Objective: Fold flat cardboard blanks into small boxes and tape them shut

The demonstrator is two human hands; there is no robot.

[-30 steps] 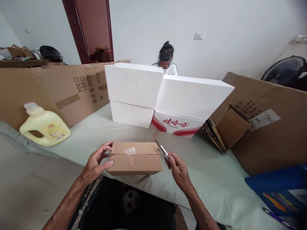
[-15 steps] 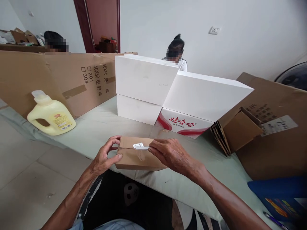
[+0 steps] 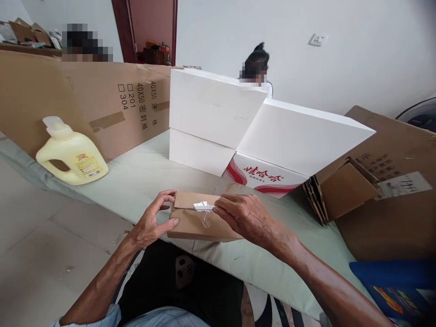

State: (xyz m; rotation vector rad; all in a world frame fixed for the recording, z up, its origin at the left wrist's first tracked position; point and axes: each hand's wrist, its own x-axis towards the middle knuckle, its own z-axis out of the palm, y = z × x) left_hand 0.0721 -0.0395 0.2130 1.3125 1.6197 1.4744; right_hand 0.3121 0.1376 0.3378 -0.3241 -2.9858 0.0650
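A small brown cardboard box [image 3: 204,225] lies at the front edge of the cloth-covered table [image 3: 143,172]. My left hand [image 3: 153,220] grips its left end, thumb on the near side and fingers at the far corner. My right hand [image 3: 247,215] is closed over the box's right part. It pinches a thin, flat white tool [image 3: 205,208] whose tip points left along the seam between the lid flaps; its handle is hidden in my fingers. Shiny clear tape [image 3: 205,220] hangs loose and wrinkled at the seam.
White boxes [image 3: 214,109] are stacked beyond, one with red print. A yellow detergent bottle [image 3: 73,152] stands left before a large carton [image 3: 136,104]. Folded cardboard [image 3: 344,190] leans right, and a blue package [image 3: 395,290] lies near right. Two people are behind the boxes.
The view has shifted slightly. The white tool remains at the seam, and more of the loose clear tape shows below it. Both hands keep their hold.
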